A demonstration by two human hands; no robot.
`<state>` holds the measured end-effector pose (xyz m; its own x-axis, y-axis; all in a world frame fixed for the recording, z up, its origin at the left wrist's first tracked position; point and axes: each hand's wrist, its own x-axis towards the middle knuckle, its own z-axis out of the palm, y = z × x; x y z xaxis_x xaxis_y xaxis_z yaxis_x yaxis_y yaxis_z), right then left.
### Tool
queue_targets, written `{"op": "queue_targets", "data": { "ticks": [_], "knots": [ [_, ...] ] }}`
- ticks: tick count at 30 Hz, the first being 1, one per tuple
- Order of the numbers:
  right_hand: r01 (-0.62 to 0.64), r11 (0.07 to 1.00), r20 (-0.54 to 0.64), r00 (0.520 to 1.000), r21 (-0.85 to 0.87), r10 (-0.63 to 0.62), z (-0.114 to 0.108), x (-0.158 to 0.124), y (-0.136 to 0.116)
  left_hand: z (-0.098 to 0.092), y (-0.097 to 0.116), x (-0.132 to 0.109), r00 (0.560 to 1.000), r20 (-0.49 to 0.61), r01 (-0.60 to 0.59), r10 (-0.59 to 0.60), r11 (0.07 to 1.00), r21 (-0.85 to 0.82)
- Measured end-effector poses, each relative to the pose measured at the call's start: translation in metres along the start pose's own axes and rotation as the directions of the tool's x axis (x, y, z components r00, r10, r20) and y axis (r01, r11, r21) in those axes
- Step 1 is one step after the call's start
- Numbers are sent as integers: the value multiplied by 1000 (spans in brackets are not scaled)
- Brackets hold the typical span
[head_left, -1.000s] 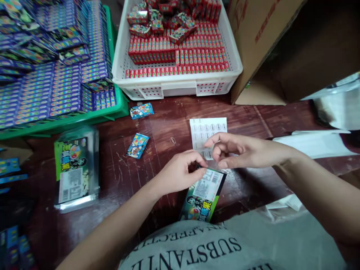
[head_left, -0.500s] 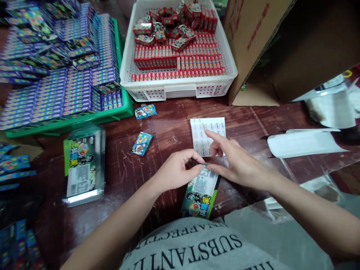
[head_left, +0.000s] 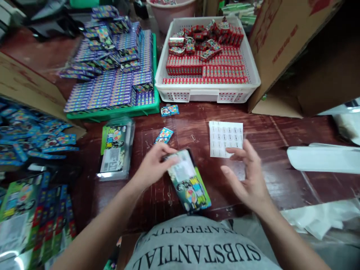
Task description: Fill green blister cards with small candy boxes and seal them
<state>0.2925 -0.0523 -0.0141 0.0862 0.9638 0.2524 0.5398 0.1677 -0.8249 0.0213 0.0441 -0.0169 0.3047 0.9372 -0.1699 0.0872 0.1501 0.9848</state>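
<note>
Dark red wooden table (head_left: 281,138), scratched, crowded with stock. Landmark is the sticker sheet (head_left: 225,138) lying flat on the wood. My left hand (head_left: 153,165) is left of the sheet, fingers clamped on the top end of a green packed pouch (head_left: 189,180), white label facing up, its lower end angled toward my shirt; the picture is blurred there, so whether it is lifted off the table I cannot tell. My right hand (head_left: 247,176) sits just below the sheet, fingers spread apart, holding nothing, fingertips near the sheet's lower edge. Behind the sheet: white basket (head_left: 208,93) of red boxes. Behind and left of it: green tray (head_left: 118,111) stacked with purple boxes. Left of the sheet: two small blue packets (head_left: 164,135) (head_left: 169,110), then another bagged green pouch (head_left: 116,148). Right of the sheet: a white plastic piece (head_left: 323,159) and a cardboard carton (head_left: 295,56).
</note>
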Motion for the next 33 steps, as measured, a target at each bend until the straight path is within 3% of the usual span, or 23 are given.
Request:
{"op": "queue_targets", "data": {
  "ticks": [2, 4, 6, 9, 12, 14, 16, 18, 20, 22, 24, 26, 30, 33],
  "knots": [
    [-96, 987, -70, 992, 131, 106, 13, -11, 3, -21, -6, -14, 945, -326, -49, 17, 995, -91],
    [-176, 953, -51, 980, 246, 195, 30, -18, 3, -28, -13, -32, 894, -449, -85, -3, 981, -175],
    [-216, 917, -63, 966, 334, 250, 45, -17, 0, -23, -20, -52, 913, -406, -63, -23, 978, -197],
    [-184, 918, -122, 963, 352, 240, 51, -6, -5, -12, -28, -77, 986, -163, 29, -45, 995, -100],
    [-161, 917, 79, 987, 364, 142, 41, 8, -6, -3, -28, -84, 990, 130, 55, -60, 998, 40],
    [-156, 912, 241, 968, 380, 66, 37, 13, -7, 4, -24, -78, 985, 171, -4, -6, 998, 58],
    [-146, 914, 296, 955, 379, 30, 40, 13, -9, 11, -21, -70, 981, 181, -72, 64, 997, 39],
    [-119, 915, 244, 969, 384, 23, 49, 7, -11, 15, -18, -63, 965, 242, -105, 99, 994, 10],
    [-83, 914, 105, 994, 397, 44, 61, -4, -14, 14, -17, -60, 950, 297, -102, 97, 995, 1],
    [-50, 918, -53, 996, 393, 77, 73, -16, -16, 9, -16, -59, 947, 311, -89, 84, 996, 2],
    [-33, 931, -124, 989, 364, 84, 83, -24, -16, 3, -16, -57, 947, 315, -73, 65, 997, 12],
    [-46, 937, -75, 994, 346, 76, 87, -26, -15, -2, -16, -53, 956, 284, -78, 69, 997, 21],
    [-104, 918, 99, 993, 384, 71, 87, -20, -13, -4, -17, -45, 986, 84, -146, 144, 989, 22],
    [-67, 907, 52, 997, 415, 49, 87, -15, -15, -5, -20, -43, 991, -6, -133, 132, 991, -13]
  ]
}}
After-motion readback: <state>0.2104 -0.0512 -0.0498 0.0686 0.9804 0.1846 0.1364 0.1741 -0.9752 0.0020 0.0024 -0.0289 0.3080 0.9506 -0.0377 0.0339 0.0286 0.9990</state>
